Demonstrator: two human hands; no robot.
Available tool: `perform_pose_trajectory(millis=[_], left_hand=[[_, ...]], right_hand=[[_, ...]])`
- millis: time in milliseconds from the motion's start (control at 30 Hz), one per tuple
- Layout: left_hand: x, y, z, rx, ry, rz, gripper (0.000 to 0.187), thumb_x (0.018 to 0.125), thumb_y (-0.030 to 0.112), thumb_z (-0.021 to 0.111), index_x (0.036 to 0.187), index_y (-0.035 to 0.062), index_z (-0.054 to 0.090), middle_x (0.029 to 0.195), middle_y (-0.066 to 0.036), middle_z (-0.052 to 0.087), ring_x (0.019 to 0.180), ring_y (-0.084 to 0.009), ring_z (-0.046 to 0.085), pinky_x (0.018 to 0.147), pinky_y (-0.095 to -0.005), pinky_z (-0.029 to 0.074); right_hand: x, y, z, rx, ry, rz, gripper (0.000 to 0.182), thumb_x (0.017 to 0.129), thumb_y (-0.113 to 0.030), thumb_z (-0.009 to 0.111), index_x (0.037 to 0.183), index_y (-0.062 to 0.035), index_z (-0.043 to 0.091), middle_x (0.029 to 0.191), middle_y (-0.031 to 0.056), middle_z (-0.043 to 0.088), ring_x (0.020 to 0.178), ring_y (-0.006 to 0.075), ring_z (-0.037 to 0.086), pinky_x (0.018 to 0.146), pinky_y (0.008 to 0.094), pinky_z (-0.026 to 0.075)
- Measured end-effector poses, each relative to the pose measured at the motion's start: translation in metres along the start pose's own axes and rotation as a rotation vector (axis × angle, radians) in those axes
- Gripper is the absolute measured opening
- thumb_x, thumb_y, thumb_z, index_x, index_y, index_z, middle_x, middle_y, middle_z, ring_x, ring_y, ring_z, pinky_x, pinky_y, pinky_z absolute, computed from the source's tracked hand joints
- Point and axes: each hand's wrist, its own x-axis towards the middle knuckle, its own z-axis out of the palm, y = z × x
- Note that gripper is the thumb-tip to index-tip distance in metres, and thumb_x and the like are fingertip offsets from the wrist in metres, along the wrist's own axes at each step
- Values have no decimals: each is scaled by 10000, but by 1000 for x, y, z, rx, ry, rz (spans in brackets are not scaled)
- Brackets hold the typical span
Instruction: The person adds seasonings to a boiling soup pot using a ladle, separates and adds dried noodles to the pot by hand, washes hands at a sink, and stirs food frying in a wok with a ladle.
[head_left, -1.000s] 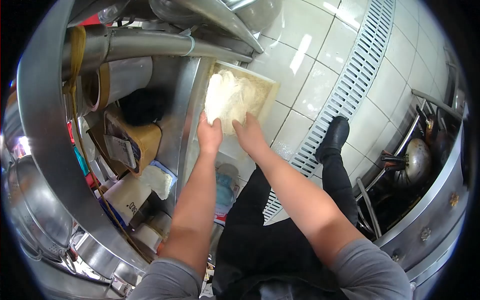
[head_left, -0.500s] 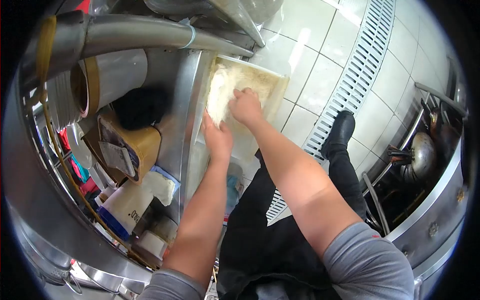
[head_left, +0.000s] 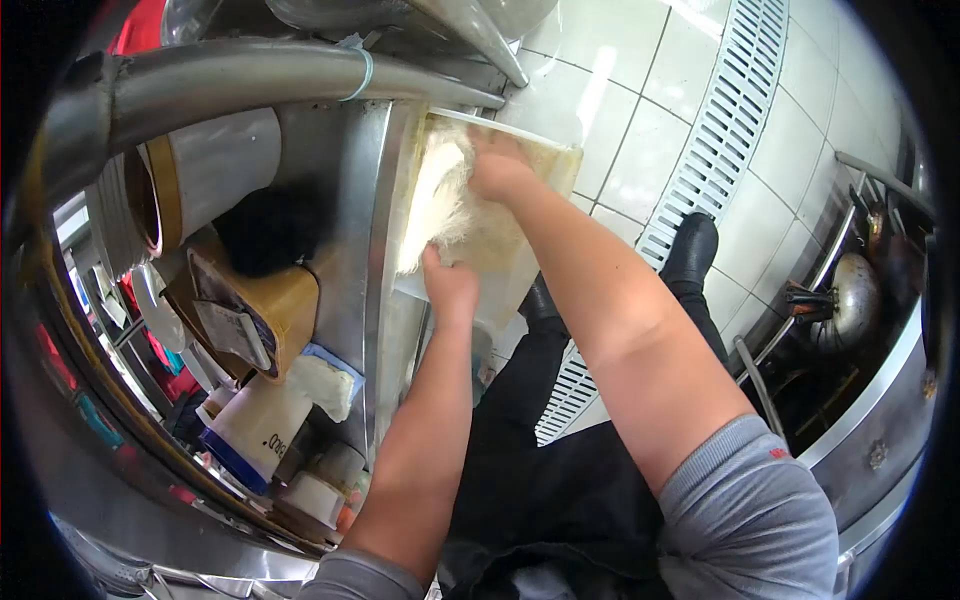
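Observation:
A pale, stringy, powdery mass [head_left: 438,200] lies along the left side of a translucent plastic tub [head_left: 540,150]. Over the tub's near end, my left hand [head_left: 452,290] has its thumb at the lower end of the mass and its fingers curled; I cannot make out what is in them. Farther up, at the right edge of the mass, is my right hand [head_left: 500,168], reaching down into the tub. Motion blurs its fingers, which point toward the far wall. Off-white residue coats the tub's floor.
A steel shelf edge [head_left: 380,230] runs along the tub's left side. The shelf holds a brown container [head_left: 295,315], a white bucket [head_left: 262,425] and a large white cylinder [head_left: 225,155]. A floor drain grate [head_left: 705,130] crosses the tiles. Pans [head_left: 855,300] sit at right.
My right hand has moved up toward the tub's far end. My left hand has shifted down and right, its thumb now against the mass, which shows more loose strands.

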Motion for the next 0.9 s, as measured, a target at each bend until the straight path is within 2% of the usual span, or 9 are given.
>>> perform_pose_trajectory(millis=[67, 133, 233, 300, 367, 500, 567, 767, 900], left_hand=[[4, -4, -10, -106, -63, 46, 543, 795, -51, 491, 1336, -58, 441, 1315, -230, 534, 1266, -332, 493, 1057, -378, 363], [10, -1, -17, -232, -134, 94, 517, 792, -46, 488, 1307, -80, 467, 1260, -248, 574, 1221, -349, 528, 1045, -382, 373], [25, -2, -18, -164, -134, 35, 541, 793, -56, 492, 1332, -72, 452, 1288, -233, 564, 1248, -321, 513, 1056, -356, 359], [23, 9, -26, -84, -108, -65, 524, 851, -67, 473, 1370, -36, 407, 1399, -181, 460, 1326, -276, 425, 1069, -360, 341], [27, 8, -29, -141, -123, -90, 520, 860, -67, 467, 1375, -36, 404, 1404, -183, 456, 1338, -282, 411, 1078, -364, 332], [29, 0, -26, -300, -107, -122, 517, 872, -68, 450, 1385, -41, 393, 1424, -192, 440, 1364, -289, 383, 1107, -370, 305], [28, 2, -29, -289, -140, -108, 519, 870, -65, 448, 1385, -43, 391, 1431, -191, 434, 1371, -291, 375, 1111, -371, 300], [28, 10, -39, -302, -240, -97, 534, 863, -53, 429, 1394, -42, 378, 1452, -181, 416, 1385, -287, 358, 1120, -367, 283], [30, 3, -35, -234, -206, -123, 555, 861, -50, 418, 1414, -28, 366, 1458, -177, 408, 1385, -274, 359, 1111, -354, 283]], right_hand=[[-4, -6, 10, 70, 14, 169, 582, 805, -201, 605, 1345, -9, 504, 1351, 214, 488, 1265, 379, 475, 1062, 409, 398], [-4, -11, 9, 173, -297, 216, 743, 748, -312, 691, 1402, -67, 441, 1397, 200, 443, 1310, 382, 421, 1072, 436, 387], [-27, -26, -6, -44, -471, 150, 644, 760, -212, 646, 1370, -74, 495, 1387, 187, 450, 1311, 372, 407, 1078, 508, 355], [-34, -30, 0, -16, -483, 149, 676, 751, -238, 680, 1381, -88, 487, 1435, 191, 401, 1354, 363, 365, 1085, 534, 337], [-43, -33, 5, -94, -151, 227, 819, 713, -347, 766, 1415, -96, 428, 1402, 174, 400, 1352, 373, 365, 1046, 543, 388], [-72, -48, 29, -107, -164, 246, 860, 683, -368, 810, 1414, -129, 426, 1431, 174, 355, 1371, 414, 315, 1020, 594, 389], [-79, -46, 44, -362, -158, 142, 603, 875, -331, 621, 1420, -190, 403, 1488, 198, 320, 1329, 483, 348, 973, 616, 418], [-54, -34, 41, -158, -215, 236, 399, 893, -172, 571, 1291, -196, 545, 1320, 182, 469, 1100, 396, 558, 789, 467, 553], [-52, -24, -4, -29, -144, 204, 309, 882, -117, 556, 1178, -165, 630, 1217, 180, 556, 1064, 383, 603, 815, 430, 555]])
